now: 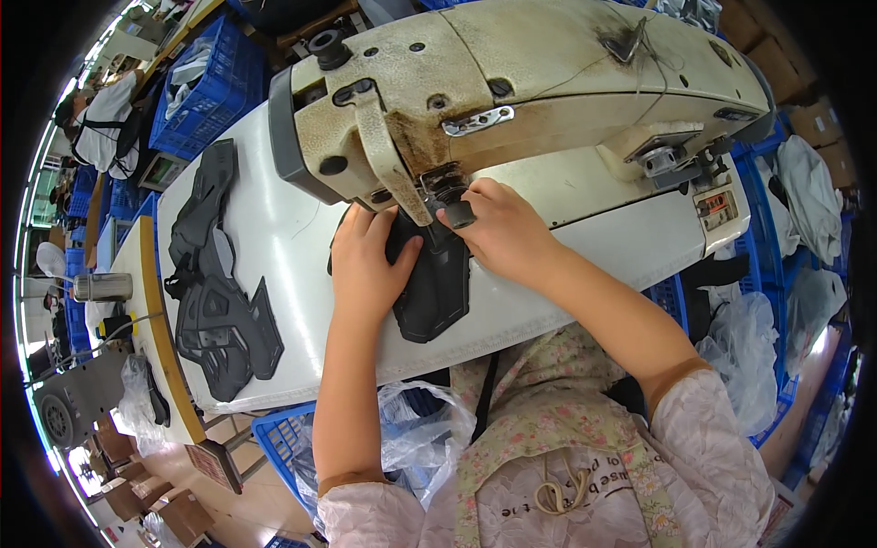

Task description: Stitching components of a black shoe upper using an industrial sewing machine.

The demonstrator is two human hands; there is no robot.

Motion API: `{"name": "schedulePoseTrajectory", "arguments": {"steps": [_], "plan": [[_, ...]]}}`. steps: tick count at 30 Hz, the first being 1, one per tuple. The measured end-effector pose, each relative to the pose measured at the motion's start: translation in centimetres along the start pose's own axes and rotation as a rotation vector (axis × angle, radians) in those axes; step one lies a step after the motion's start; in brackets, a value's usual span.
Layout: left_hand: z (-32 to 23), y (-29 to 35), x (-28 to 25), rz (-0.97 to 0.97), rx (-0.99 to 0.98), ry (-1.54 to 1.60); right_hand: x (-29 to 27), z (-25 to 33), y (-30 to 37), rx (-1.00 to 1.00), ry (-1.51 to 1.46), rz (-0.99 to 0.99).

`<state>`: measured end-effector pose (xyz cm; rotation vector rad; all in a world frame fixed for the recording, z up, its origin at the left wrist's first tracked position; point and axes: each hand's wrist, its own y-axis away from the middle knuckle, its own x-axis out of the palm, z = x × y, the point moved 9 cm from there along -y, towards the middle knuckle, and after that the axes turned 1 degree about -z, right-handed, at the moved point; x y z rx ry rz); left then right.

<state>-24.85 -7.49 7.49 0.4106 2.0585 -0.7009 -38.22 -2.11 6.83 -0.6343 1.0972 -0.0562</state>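
Observation:
A large, worn cream sewing machine (pixel 539 82) stands on the white table, its head in front of me. Beneath the needle area lies a black molded panel (pixel 437 297) with a stitched-looking edge. My left hand (pixel 370 260) rests on the panel's left side, fingers stretched forward and thumb spread onto it. My right hand (pixel 507 228) is closed around a dark round knob (pixel 460 215) low on the machine's head, with the thumb showing at its left. The needle and the far end of the panel are hidden behind the knob and hands.
More black molded pieces (pixel 224 338) lie piled on the white table (pixel 301 320) at left. A blue crate (pixel 206 87) stands at the far left. Below the table's near edge is a blue basket (pixel 288 443) with clear plastic bags. Bagged goods (pixel 744 356) sit in crates at right.

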Motion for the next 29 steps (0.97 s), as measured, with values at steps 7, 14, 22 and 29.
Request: {"name": "schedulePoseTrajectory", "arguments": {"steps": [7, 14, 22, 29], "plan": [[0.1, 1.2, 1.2, -0.015, 0.005, -0.061, 0.1, -0.3, 0.3, 0.041, -0.096, -0.005], [0.3, 1.0, 1.3, 0.014, 0.024, -0.039, 0.1, 0.1, 0.3, 0.012, -0.086, 0.025], [1.0, 0.3, 0.7, 0.075, 0.077, 0.013, 0.3, 0.7, 0.5, 0.044, -0.098, 0.009], [1.6, -0.7, 2.0, 0.17, 0.083, 0.084, 0.7, 0.8, 1.0, 0.103, -0.008, 0.063]]}}
